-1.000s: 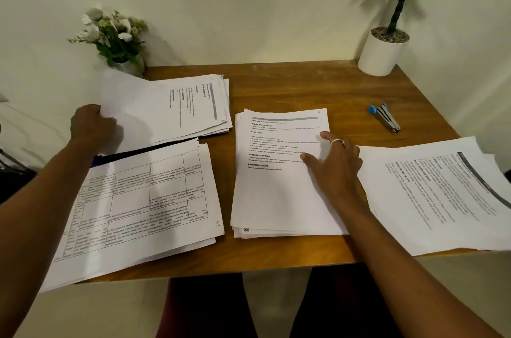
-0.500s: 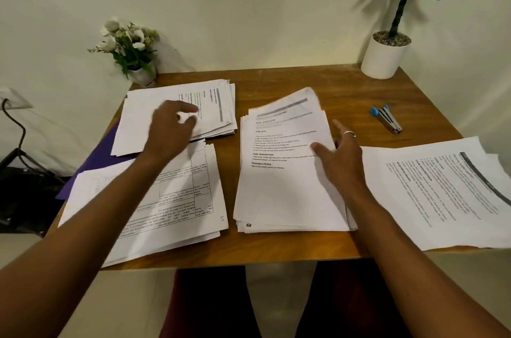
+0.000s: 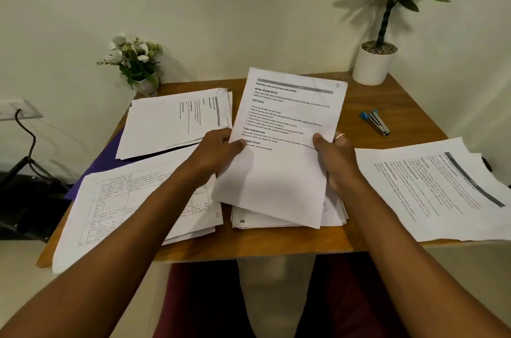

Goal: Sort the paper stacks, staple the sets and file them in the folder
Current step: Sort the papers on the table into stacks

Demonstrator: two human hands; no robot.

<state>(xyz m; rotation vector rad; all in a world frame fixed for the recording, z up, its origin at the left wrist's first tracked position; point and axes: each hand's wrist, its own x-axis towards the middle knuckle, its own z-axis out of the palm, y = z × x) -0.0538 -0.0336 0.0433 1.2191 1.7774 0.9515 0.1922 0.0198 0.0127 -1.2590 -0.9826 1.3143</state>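
Note:
I hold a printed sheet set [image 3: 282,144] lifted and tilted above the middle paper stack [image 3: 331,216]. My left hand [image 3: 218,152] grips its left edge and my right hand [image 3: 334,155], with a ring, grips its right edge. A stack with tables [image 3: 132,207] lies at the front left, another stack [image 3: 171,121] at the back left, and a fourth stack [image 3: 431,188] on the right. A purple folder [image 3: 102,163] lies partly hidden under the left stacks. A blue and silver stapler [image 3: 375,122] rests at the back right of the wooden table [image 3: 414,116].
A white pot with a green plant [image 3: 373,63] stands at the table's back right corner, and a small flower pot [image 3: 138,66] at the back left. A wall socket with a black cable [image 3: 25,127] is off to the left. My legs show below the table's front edge.
My left hand came over from the back left stack to the middle stack. Both hands took hold of the top sheets and lifted them off the stack.

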